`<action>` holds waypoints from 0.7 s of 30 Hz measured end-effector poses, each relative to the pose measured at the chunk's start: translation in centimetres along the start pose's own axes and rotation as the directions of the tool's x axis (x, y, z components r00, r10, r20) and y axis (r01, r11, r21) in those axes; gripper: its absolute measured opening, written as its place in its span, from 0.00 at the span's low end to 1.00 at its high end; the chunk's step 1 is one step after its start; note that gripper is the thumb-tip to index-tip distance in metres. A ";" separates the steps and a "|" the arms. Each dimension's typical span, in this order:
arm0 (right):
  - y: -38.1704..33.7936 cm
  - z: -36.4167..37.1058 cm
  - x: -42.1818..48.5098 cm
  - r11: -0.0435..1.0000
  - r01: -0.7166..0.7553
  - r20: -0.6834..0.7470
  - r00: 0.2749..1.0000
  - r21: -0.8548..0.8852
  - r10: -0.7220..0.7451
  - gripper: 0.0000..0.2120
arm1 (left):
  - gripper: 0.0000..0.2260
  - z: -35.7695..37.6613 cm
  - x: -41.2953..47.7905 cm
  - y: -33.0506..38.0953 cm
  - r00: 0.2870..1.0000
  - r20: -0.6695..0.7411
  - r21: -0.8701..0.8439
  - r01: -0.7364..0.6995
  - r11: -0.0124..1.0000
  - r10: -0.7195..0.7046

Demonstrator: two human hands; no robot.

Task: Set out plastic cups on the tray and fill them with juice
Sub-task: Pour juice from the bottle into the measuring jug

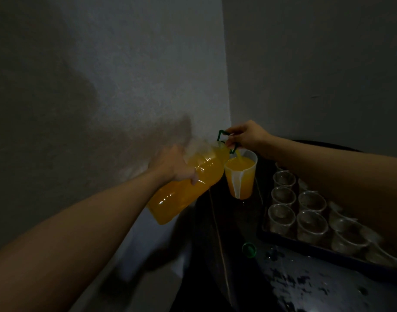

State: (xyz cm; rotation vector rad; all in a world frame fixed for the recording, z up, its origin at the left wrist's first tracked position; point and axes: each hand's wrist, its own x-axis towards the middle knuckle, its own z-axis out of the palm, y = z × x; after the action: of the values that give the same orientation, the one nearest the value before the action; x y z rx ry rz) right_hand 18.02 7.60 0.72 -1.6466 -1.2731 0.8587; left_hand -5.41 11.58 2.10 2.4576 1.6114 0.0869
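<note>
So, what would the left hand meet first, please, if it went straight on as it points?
Probably the right hand gripping the green loop handle of the clear plastic juice bottle; depth unclear.

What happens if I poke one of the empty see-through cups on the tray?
It would probably slide or tip easily: the clear cups look thin and hold nothing, so likely very light. Squeezed, one would probably bend. Packed close on the tray, a tipped one might knock its neighbours.
</note>
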 end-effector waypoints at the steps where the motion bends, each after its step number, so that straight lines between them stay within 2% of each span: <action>1: 0.0 0.0 0.0 1.000 0.004 -0.004 1.000 -0.003 -0.004 0.17 | 0.46 0.2 0.0 0.0 1.000 -0.008 -0.009 0.007 1.000 -0.007; 5: 0.3 -0.1 0.2 1.000 0.016 -0.022 1.000 -0.011 -0.016 0.17 | 0.42 0.8 -0.4 0.3 0.999 -0.025 -0.020 0.029 0.999 -0.029; 8: 0.5 -0.2 0.3 0.998 0.036 -0.043 0.998 -0.048 -0.038 0.17 | 0.45 1.4 -0.6 0.5 0.999 -0.042 -0.070 0.023 0.997 -0.026; 12: 0.4 -0.4 0.0 0.976 0.111 -0.086 0.988 -0.186 -0.128 0.18 | 0.46 2.7 -0.9 0.6 0.995 -0.090 -0.146 0.021 0.989 -0.034; 17: -0.3 -0.2 -0.9 0.900 0.248 -0.115 0.945 -0.358 -0.307 0.16 | 0.43 4.7 -1.2 1.1 0.983 -0.168 -0.258 0.035 0.966 -0.080; 21: -0.7 0.1 -1.4 0.770 0.326 -0.128 0.878 -0.548 -0.462 0.15 | 0.46 6.5 -1.4 1.5 0.972 -0.206 -0.305 0.044 0.951 -0.111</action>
State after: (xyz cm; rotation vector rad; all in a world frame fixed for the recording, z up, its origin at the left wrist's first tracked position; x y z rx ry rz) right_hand 17.32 6.32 1.30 -1.7126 -1.6746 0.0251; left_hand -3.57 8.82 -3.83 2.2118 1.6375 0.5685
